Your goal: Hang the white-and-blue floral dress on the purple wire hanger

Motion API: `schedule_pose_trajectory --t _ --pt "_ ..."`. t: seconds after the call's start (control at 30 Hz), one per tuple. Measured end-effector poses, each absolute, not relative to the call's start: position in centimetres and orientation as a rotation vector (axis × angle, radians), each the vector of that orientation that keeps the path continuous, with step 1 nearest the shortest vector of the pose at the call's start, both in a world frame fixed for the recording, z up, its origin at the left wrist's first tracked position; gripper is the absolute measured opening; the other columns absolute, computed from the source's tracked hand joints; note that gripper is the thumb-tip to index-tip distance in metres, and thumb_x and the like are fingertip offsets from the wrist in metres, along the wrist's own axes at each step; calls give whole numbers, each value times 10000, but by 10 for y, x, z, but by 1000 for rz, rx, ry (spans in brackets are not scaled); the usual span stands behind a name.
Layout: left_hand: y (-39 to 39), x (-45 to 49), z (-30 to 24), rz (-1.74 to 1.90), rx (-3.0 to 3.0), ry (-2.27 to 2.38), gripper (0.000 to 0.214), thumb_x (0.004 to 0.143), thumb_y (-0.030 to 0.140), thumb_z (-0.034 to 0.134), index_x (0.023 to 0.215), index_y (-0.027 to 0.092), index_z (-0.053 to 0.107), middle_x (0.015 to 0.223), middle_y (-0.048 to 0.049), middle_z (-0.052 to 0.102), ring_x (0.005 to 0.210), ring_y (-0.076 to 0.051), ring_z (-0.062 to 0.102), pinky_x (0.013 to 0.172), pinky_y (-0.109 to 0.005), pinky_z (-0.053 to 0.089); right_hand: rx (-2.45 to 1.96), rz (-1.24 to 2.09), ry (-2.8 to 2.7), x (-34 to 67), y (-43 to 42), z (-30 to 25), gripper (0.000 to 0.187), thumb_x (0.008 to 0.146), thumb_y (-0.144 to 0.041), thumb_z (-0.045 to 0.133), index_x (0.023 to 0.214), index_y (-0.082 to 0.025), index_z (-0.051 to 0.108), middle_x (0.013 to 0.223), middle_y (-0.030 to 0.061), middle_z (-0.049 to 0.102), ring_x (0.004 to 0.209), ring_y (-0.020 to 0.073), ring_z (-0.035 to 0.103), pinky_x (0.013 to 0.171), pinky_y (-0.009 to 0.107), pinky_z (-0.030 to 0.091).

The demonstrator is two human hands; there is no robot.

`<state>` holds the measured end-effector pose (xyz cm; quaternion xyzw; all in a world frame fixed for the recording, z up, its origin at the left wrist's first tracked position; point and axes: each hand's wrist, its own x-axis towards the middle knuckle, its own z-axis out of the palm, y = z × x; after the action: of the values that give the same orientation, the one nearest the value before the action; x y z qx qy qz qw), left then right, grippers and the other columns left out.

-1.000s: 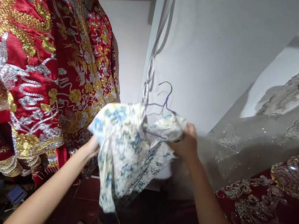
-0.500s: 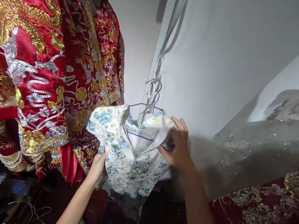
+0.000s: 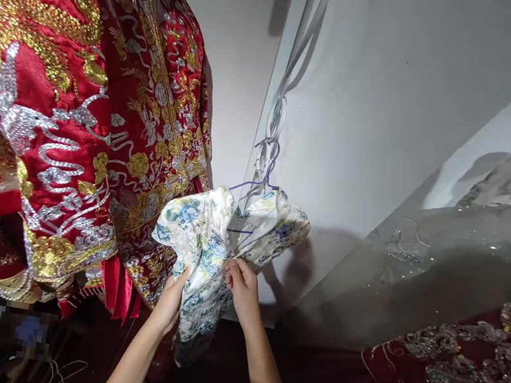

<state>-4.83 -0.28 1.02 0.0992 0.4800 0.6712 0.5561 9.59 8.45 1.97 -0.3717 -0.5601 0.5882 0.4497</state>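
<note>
A small white garment with a blue and yellow floral print hangs on a thin purple wire hanger. The hanger's hook is caught in a white strap that dangles along the white wall. My left hand grips the garment's left side from below. My right hand pinches the fabric at the front middle, just under the neckline. Both hands are closed on the cloth.
A red robe with heavy gold and silver embroidery hangs close on the left. A grey beaded veil and dark red embroidered fabric fill the right. Dark red floor lies below, with cords at the lower left.
The hanger went from free in the air to hooked on the white strap. My right hand left the garment's right shoulder and came down to the front middle; my left hand shifted lower.
</note>
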Motion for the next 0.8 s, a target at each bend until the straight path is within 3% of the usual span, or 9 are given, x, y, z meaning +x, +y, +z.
schedule_pose_trajectory --t 0.27,0.5,0.63,0.8 --pt "-8 -39 5 1540 209 1222 517 826 386 728 1283 229 547 1193 -120 708 1161 -290 665 1000 -437 529 -913 1421 -1443 108 80 27 381 891 -599 551 775 -237 518 658 -7 511 565 162 466 541 288 370" --pt "-18 -7 11 2183 885 1936 508 829 398 706 1266 281 474 1369 -104 475 1364 -290 427 1180 -433 313 -921 1422 -1505 133 64 23 430 915 -598 506 693 -233 463 576 -35 457 513 140 430 525 274 345" --pt "-9 30 28 1838 1310 1645 292 861 349 659 1140 282 605 1184 -104 594 1195 -299 552 1068 -406 411 -874 1446 -1627 149 52 36 386 931 -529 516 713 -213 556 518 -34 479 486 137 446 512 267 354" --pt "13 48 36 1670 1418 1555 119 919 354 553 963 274 629 918 -62 646 903 -261 629 853 -367 492 -841 1440 -1613 161 60 69 325 896 -460 566 699 -203 594 533 -15 566 471 132 471 498 266 377"
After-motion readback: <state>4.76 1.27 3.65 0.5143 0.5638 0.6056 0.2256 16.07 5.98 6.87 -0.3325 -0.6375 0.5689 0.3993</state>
